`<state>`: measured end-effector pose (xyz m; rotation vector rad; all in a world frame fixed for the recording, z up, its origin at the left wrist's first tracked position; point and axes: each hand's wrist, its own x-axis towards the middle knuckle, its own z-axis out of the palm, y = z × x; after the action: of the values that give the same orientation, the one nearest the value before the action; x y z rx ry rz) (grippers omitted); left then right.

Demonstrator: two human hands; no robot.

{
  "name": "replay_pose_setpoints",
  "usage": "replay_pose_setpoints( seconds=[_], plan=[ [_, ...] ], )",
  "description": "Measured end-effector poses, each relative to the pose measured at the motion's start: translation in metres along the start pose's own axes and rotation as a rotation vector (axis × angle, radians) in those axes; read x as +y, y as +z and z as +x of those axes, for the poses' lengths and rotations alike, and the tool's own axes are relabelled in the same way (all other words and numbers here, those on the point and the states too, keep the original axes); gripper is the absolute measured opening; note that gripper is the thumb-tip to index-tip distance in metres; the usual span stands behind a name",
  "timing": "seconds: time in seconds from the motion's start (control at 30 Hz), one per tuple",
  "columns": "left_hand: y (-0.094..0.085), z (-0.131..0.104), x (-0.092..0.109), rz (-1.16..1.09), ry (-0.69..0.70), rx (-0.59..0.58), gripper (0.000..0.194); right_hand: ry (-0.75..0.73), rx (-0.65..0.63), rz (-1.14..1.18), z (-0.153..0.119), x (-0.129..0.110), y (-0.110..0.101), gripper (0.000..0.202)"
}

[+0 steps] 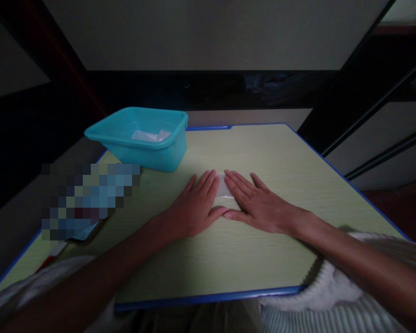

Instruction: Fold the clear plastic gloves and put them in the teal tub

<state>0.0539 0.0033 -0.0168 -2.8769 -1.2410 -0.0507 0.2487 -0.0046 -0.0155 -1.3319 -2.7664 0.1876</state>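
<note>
A small clear plastic packet (223, 187) lies flat on the table, partly covered by my fingers. My left hand (196, 208) rests palm down over its left end, fingers stretched out. Over the right end lies my right hand (256, 201), also flat with its fingers extended. The two thumbs meet just below the packet's near edge. Whether anything is inside the packet I cannot tell.
A turquoise plastic basin (149, 155) stands at the back left, with clear plastic packets (150, 136) in it. On the left lies a blurred-out flat object (93, 201), near a red and white item (55, 254). Blue edging (208, 299) rims the pale table (263, 148).
</note>
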Motion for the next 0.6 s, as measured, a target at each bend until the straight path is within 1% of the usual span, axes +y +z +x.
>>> replay_pose_setpoints(
  seconds=[0.27, 0.4, 0.47, 0.6],
  plan=[
    [0.0, 0.001, 0.001, 0.015, -0.006, -0.017, 0.064, 0.07, -0.039, -0.069, -0.011, 0.005, -0.004, 0.093],
    [-0.002, 0.0, 0.001, 0.005, -0.011, -0.027, 0.064, 0.051, 0.014, -0.139, -0.016, 0.011, -0.012, 0.092],
    [-0.002, 0.0, 0.001, -0.002, -0.012, -0.03, 0.064, 0.008, 0.069, -0.206, -0.016, 0.013, -0.018, 0.082],
    [-0.001, 0.0, 0.0, 0.001, -0.009, -0.028, 0.064, -0.159, 0.188, -0.31, -0.012, 0.012, -0.028, 0.036]
  ],
)
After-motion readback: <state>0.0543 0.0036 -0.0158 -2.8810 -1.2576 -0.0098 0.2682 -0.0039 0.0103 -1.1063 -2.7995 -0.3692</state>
